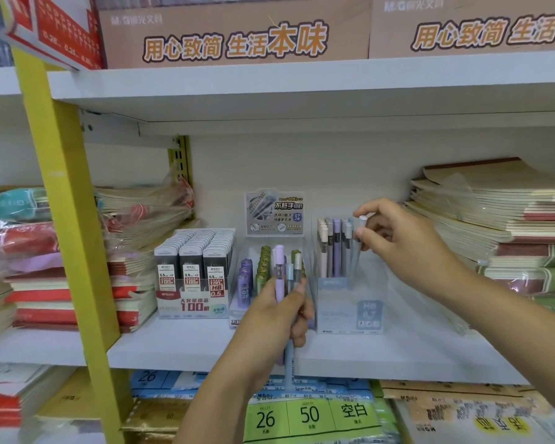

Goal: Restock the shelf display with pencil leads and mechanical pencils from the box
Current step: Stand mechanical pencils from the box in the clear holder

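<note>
The left hand (274, 318) grips a bundle of mechanical pencils (280, 274) upright as ready stock near the shelf (173, 347) edge, while the right hand (407, 241) pinches one blue-grey pencil (355, 261) near its cap, tip down inside the clear holder (366, 315), apparently to seat it.

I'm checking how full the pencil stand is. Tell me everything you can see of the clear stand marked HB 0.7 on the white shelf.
The clear stand looks like thin transparent plastic, box-shaped and open on top, with a pale blue front card reading HB 0.7. It stands upright on the white shelf, just right of the lead display. Upright pencils in white, grey and purple fill its back left. The right hand pinches a grey-blue pencil whose lower end appears to reach inside.
</note>
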A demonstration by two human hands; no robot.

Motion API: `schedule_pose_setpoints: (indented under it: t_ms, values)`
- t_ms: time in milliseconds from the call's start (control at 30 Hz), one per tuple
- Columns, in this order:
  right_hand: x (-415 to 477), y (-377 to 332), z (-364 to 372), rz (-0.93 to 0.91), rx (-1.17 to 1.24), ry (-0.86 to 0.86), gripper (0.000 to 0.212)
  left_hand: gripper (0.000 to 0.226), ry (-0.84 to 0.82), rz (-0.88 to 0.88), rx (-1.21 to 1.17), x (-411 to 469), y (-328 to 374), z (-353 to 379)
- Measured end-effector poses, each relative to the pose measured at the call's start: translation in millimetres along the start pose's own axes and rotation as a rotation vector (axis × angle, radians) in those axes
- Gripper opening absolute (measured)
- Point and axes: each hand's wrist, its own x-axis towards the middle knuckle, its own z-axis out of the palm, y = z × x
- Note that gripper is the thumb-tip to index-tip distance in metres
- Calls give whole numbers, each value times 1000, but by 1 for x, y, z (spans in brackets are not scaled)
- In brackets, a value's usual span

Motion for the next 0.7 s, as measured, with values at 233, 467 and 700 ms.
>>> schedule_pose_setpoints:
  t_ms: [233, 467, 700]
  values:
    - [11, 5, -2, 21, -59, -53, 23, 25, 24, 6, 3, -2, 3, 2]
    - [12, 5, 4, -38, -312, -28, 17, 22, -20, 16, -66, -4, 8, 1]
    - [-3, -14, 11, -61, -337, 65, 23, 23, -51, 29, -150, -8, 13, 5]
